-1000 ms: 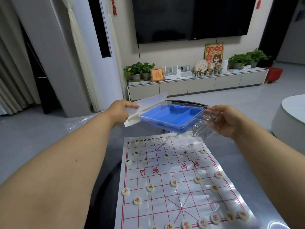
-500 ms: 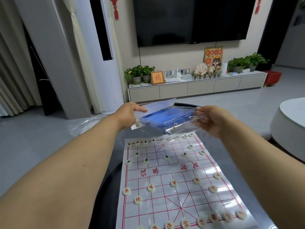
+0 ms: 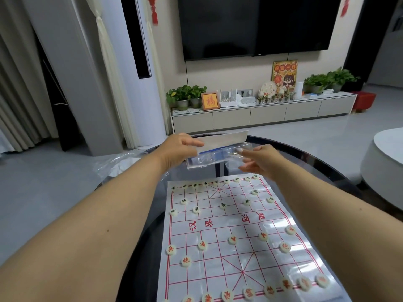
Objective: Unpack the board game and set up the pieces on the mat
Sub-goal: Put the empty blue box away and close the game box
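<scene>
A white mat (image 3: 220, 216) with a red grid lies on the dark glass table (image 3: 322, 171). Round cream pieces stand on it: dark-lettered ones such as one piece (image 3: 222, 205) on the far half, red-lettered ones such as another (image 3: 233, 240) on the near half. Beyond the mat's far edge is the clear game box (image 3: 214, 159), almost flat, with a blue tray inside it. My left hand (image 3: 178, 149) grips the box's left end together with a white card (image 3: 224, 138). With its fingers straight, my right hand (image 3: 258, 159) touches the box's right end.
A crumpled clear plastic bag (image 3: 118, 162) lies at the table's far left edge. A white round table (image 3: 386, 155) stands to the right. A low TV cabinet (image 3: 261, 114) with plants runs along the far wall.
The box has come down from a raised, tilted hold to lie low and nearly flat past the mat's far edge. My right hand's fingers have straightened off their grip.
</scene>
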